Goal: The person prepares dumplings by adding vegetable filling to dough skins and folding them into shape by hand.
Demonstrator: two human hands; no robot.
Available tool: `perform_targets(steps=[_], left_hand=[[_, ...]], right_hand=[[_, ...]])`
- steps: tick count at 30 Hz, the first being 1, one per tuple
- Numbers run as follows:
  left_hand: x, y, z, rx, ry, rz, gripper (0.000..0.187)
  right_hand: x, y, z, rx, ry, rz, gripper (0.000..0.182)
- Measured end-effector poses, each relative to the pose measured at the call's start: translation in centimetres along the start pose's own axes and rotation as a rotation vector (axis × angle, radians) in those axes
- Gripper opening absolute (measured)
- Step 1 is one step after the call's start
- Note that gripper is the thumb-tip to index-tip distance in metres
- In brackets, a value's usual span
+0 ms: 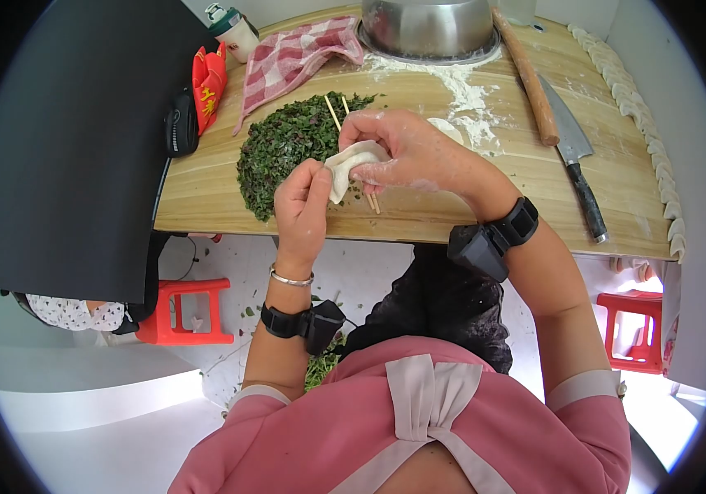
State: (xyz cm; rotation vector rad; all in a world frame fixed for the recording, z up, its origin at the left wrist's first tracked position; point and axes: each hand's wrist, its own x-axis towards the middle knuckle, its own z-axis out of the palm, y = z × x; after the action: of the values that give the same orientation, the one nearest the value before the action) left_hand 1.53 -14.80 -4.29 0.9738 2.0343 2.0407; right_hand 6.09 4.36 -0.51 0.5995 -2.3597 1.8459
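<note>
Between my two hands, above the table's near edge, is a dumpling (pixel 351 165) of pale dough, curved and partly folded. My left hand (pixel 303 202) pinches its left end between thumb and fingers. On the other side my right hand (pixel 402 152), dusted with flour, grips the dough's edge with thumb and fingers. Chopped dark green leaves (pixel 287 148) lie heaped just left of and behind the hands. A pair of chopsticks (pixel 333 113) rests at the heap's right side, partly hidden by my hands. Behind my right hand a flat dough wrapper (pixel 447 129) lies near loose flour (pixel 472 103).
A cleaver (pixel 571 140) and a rolling pin (pixel 530 82) lie at the right. Finished dumplings (pixel 637 107) line the table's right edge. At the back stand a steel pot (pixel 427 29) and a checked cloth (pixel 299 58). Red stools (pixel 192 313) are below the table.
</note>
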Motion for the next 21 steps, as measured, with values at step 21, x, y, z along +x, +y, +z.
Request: perform_targets(steps=[21], left_hand=[[-0.2,-0.6,0.7,0.070,0.053,0.056,0.025]], right_hand=[[0.3,0.2,0.3,0.020,0.124,-0.003,0.017]])
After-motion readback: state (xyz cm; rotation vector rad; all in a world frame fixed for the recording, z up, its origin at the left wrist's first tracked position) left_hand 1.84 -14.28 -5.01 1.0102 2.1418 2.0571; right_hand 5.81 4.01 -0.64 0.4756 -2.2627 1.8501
